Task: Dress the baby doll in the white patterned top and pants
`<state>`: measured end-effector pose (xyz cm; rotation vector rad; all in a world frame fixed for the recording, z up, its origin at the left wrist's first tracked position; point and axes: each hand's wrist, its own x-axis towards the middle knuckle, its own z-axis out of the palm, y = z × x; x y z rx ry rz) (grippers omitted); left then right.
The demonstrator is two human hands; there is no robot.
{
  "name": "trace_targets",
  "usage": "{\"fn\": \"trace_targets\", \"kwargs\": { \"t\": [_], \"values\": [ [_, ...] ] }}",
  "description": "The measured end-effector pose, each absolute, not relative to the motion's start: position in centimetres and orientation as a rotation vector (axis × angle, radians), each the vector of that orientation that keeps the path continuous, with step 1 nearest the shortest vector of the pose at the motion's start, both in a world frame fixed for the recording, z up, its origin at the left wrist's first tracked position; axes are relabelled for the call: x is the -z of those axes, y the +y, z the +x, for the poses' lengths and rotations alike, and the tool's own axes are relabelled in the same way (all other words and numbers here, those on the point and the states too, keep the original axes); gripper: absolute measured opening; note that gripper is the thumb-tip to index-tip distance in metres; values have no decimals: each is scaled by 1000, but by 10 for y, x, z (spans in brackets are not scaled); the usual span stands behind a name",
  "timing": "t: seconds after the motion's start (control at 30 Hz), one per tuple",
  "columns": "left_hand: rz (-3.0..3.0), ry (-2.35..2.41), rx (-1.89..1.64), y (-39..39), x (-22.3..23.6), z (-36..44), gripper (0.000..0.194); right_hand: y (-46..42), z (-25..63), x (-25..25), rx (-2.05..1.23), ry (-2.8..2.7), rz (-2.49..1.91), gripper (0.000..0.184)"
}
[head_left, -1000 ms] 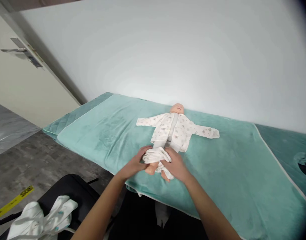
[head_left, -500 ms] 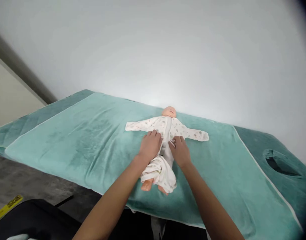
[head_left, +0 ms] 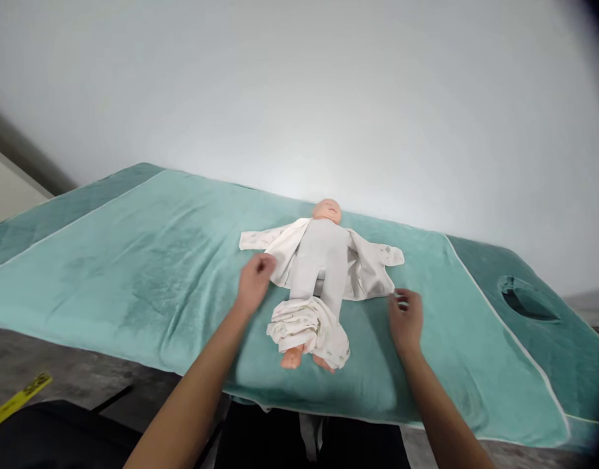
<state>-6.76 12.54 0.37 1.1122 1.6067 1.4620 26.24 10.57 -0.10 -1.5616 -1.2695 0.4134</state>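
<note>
White printed-cloth jacket [head_left: 367,268] on peach-headed, grey-cloth-bodied doll [head_left: 323,251], supine on teal plush cover [head_left: 133,260] | jacket spread, apparently baring doll's front | left hand [head_left: 257,281], right hand [head_left: 407,318]: at opposite jacket edges; cannot tell if clamped

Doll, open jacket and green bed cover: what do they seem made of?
Doll's head: probably vinyl or similar plastic, smooth and moulded-looking; grey body: perhaps matte fabric, showing no gloss. Open jacket: likely thin cotton, matte, softly folded. Green bed cover: seemingly velvety plush, from its darker brushed patches and soft wrinkles.
</note>
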Motion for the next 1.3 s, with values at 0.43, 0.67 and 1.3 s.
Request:
{"fn": "trace_targets", "kwargs": {
  "t": [0.43, 0.67, 1.3],
  "values": [
    [1982, 1127, -500, 56, -55, -60, 16, 80, 212, -13, -908, -2371, -791, 18],
    [2059, 1158, -528, 55, -57, -43, 14, 69, 225, -13, -720, -2367, -1004, 14],
    [1655, 1360, -857, 116, -37, -19, 31, 132, 229, 21, -407, -2245, -997, 56]
  ]
}}
